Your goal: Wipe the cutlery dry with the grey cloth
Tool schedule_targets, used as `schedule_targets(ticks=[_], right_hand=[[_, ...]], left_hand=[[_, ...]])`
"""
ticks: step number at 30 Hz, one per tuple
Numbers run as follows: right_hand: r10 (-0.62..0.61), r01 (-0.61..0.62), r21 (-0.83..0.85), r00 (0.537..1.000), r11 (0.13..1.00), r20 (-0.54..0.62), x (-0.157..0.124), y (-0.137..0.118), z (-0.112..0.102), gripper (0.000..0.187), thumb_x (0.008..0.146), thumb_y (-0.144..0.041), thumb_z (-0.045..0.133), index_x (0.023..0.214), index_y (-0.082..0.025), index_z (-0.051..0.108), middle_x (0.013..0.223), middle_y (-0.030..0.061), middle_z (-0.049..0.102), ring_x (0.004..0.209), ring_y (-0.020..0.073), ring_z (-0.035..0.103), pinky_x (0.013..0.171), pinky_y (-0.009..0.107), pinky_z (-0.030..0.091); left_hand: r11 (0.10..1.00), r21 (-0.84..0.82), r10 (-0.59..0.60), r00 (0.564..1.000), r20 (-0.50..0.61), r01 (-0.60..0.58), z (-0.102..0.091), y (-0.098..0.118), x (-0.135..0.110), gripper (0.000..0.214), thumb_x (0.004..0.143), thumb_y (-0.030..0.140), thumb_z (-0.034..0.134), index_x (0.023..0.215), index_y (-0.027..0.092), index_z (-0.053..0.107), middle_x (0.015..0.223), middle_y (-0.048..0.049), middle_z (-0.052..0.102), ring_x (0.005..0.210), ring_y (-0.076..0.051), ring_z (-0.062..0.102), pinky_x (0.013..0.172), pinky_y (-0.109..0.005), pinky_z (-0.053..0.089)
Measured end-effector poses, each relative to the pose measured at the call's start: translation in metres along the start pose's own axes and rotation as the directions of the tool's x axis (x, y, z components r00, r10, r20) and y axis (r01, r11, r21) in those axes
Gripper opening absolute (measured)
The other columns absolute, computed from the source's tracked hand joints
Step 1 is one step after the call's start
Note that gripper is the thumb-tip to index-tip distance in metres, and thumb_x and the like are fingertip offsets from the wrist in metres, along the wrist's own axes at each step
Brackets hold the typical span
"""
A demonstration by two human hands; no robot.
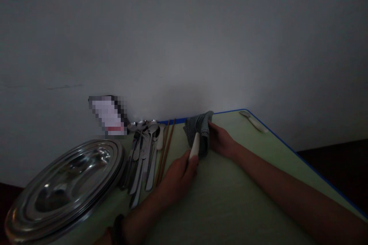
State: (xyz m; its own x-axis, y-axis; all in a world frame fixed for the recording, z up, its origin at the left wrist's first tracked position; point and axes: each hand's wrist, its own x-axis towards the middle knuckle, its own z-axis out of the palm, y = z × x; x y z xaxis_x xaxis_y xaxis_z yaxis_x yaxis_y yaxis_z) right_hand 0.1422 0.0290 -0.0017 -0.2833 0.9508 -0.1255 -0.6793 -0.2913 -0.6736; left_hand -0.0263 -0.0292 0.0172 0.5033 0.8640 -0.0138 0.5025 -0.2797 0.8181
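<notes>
Pinched between the thumb and fingers of the left hand [181,170] is a white handle [195,146], its free end standing out beyond the grip. Its long axis is pointed up and away from the person, leaning slightly to the right, so that a grey patterned cloth [191,126] is met just ahead of it. In the view, the handle is overlapped onto the near face of that cloth; whether the two are touching cannot be told, and the utensil's other end is hidden. By the right hand [222,141], the cloth is gripped along its right side, with the fingertips concealed behind it. The handle is thus held by the left hand, with the right hand just beside it, across the cloth.

Farther left, a pair of wooden chopsticks [169,143] is laid near the left forearm, next to bunched metal cutlery [140,174]. Beyond these, stacked steel plates [24,206] are placed. Well apart to the right, a white-handled spoon [257,123] is set near the blue-edged corner of the green table [230,206].
</notes>
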Motion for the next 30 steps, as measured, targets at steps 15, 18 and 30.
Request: schedule_targets(ticks=[15,18,30], right_hand=[[-0.16,0.167,-0.42,0.986,0.892,0.051,-0.003,0.008,-0.005,0.027,0.069,-0.038,0.064,0.085,-0.015,0.064,0.076,0.0035,0.068,0.065,0.0142,0.061,0.071,0.03,0.045],[-0.225,0.183,-0.451,0.973,0.874,-0.043,-0.001,0.011,-0.005,0.032,0.071,-0.044,0.061,0.083,-0.015,0.064,0.076,0.0038,0.068,0.067,0.0152,0.061,0.071,0.03,0.045],[-0.2,0.202,-0.385,0.979,0.901,0.046,-0.001,0.009,-0.005,0.026,0.063,-0.031,0.069,0.085,-0.018,0.063,0.081,0.0026,0.068,0.069,0.0146,0.06,0.074,0.03,0.045]], left_hand=[[0.928,0.363,0.046,0.993,0.112,-0.084,0.0,0.003,-0.006,0.035,0.091,0.038,0.026,0.086,0.017,0.053,0.072,-0.0042,0.062,0.063,-0.017,0.057,0.057,-0.025,0.037],[0.923,0.379,0.029,0.994,0.104,-0.066,0.0,0.003,-0.005,0.034,0.091,0.037,0.026,0.086,0.016,0.053,0.072,-0.0047,0.062,0.063,-0.017,0.057,0.057,-0.025,0.037],[0.984,0.151,0.076,0.992,0.1,-0.091,-0.005,-0.001,-0.006,0.039,0.09,0.041,0.027,0.069,0.017,0.047,0.056,0.0043,0.039,0.051,-0.011,0.04,0.048,-0.022,0.028]])
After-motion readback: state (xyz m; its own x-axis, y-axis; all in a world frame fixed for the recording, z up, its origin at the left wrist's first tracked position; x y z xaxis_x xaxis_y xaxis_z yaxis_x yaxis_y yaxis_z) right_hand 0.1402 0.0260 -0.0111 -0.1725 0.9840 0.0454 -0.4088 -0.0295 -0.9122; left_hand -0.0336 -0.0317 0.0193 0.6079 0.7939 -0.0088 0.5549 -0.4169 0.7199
